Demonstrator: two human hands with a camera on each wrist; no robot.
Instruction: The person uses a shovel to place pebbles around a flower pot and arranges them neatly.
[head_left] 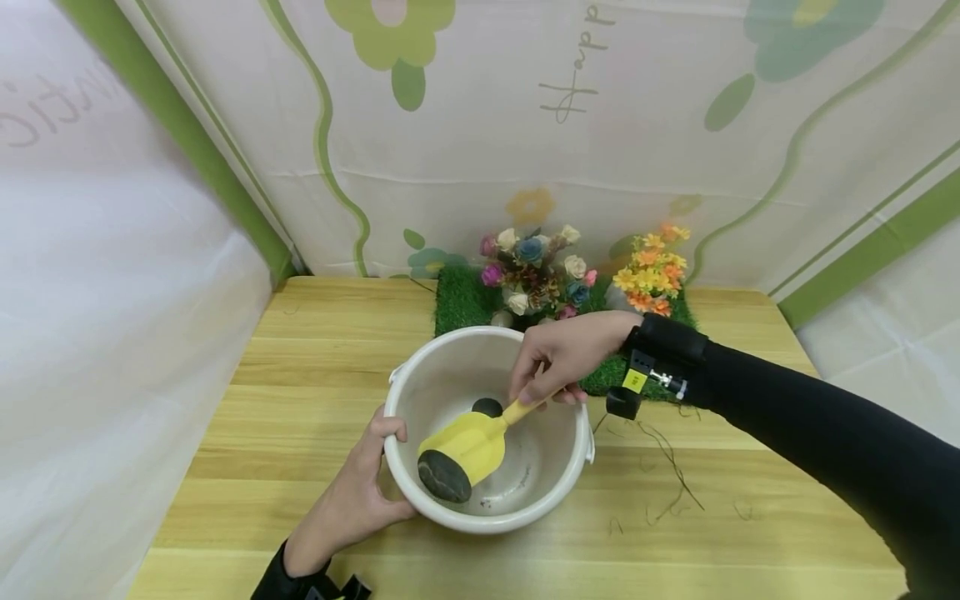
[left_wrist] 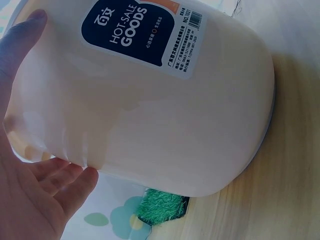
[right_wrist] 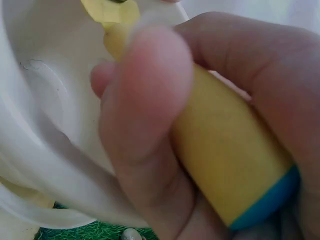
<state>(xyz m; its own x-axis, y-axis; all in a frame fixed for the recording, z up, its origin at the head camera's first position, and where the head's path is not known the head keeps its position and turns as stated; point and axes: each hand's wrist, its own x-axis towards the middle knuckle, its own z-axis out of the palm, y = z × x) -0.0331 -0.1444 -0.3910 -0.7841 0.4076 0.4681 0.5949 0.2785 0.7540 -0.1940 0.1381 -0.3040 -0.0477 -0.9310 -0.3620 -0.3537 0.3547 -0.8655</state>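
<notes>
A white bucket (head_left: 480, 523) stands on the wooden table, tipped a little. My left hand (head_left: 363, 487) grips its left side, fingers hooked over the rim; in the left wrist view the labelled bucket wall (left_wrist: 165, 115) lies between thumb and fingers. With my right hand (head_left: 566, 354) I hold a yellow toy shovel (head_left: 480, 442) by its handle, which has a blue end in the right wrist view. Inside the bucket, a dark oval stone (head_left: 445, 476) lies at the tip of the shovel's blade. Another dark stone (head_left: 488, 407) shows behind the blade, partly hidden.
Behind the bucket lies a green turf mat (head_left: 459, 298) bearing a mixed bouquet (head_left: 534, 271) and orange-yellow flowers (head_left: 652, 271). Thin dark strands (head_left: 675, 471) are scattered on the table (head_left: 300, 400) at right. A printed cloth (head_left: 480, 142) hangs at the back.
</notes>
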